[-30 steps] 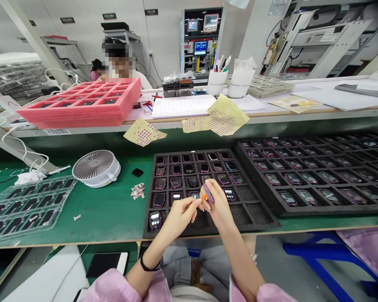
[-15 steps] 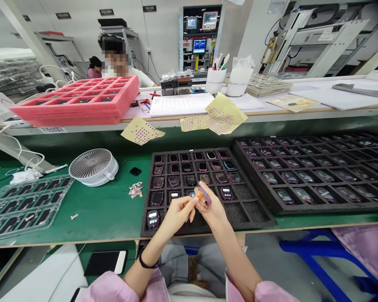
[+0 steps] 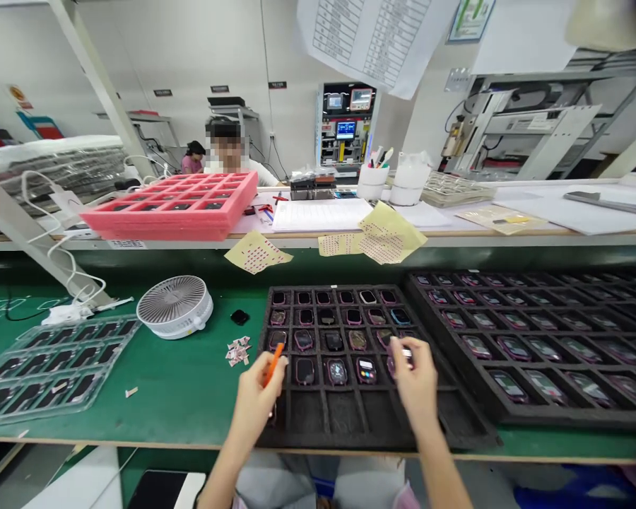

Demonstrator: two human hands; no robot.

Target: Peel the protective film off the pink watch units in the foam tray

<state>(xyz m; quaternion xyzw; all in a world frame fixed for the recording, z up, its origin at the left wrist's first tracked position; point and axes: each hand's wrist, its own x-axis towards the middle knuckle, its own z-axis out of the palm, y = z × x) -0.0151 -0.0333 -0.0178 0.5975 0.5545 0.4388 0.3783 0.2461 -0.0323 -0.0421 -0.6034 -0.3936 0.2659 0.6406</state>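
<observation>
Over the left side of a black foam tray (image 3: 344,418), my left hand (image 3: 259,389) is closed around a slim orange stick (image 3: 274,362) that points upward. Its exact kind cannot be made out. My right hand (image 3: 417,378) pinches a purple-edged smartwatch (image 3: 405,358), its screen partly lit, at a compartment on the tray's right side. Fingers hide most of that watch. Just left of it lies a smartwatch with coloured icons (image 3: 366,370), and beside that one a smartwatch with a round dial (image 3: 336,371). More smartwatches fill the tray's rear rows.
A second black foam tray (image 3: 514,413) of watches stands at the right. On the left are a white fan (image 3: 174,311), a clear tray (image 3: 92,396) of dark parts, a small black piece (image 3: 239,317) and paper scraps (image 3: 238,351). A pink foam tray (image 3: 159,230) sits on the shelf; a person is behind.
My hands have come apart. The left moved left with the orange stick; the right brought the watch down to the tray's right side. The head view has tilted up.
</observation>
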